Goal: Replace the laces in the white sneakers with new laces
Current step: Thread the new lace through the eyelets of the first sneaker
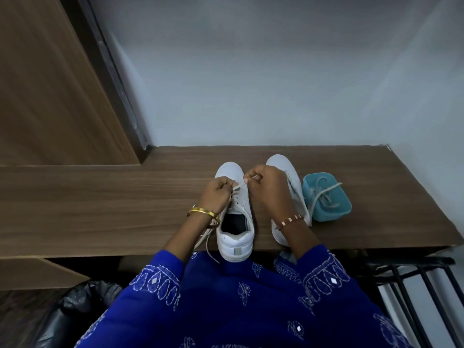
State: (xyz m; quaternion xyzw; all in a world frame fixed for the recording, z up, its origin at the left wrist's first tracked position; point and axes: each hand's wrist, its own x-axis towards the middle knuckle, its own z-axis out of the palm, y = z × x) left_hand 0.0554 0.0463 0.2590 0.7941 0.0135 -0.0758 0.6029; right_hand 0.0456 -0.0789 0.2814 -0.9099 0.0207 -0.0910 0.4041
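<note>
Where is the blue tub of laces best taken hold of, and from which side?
Grip the blue tub by its right and near walls, coming from above on the right. Its left side sits close to the right sneaker, and laces trail over the far rim and down the left side, so those edges are likely awkward. The right hand is nearest.

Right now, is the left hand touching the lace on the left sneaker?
Touching. The head view shows the left hand pinching the lace over the left sneaker, its fingers curled round it.
</note>
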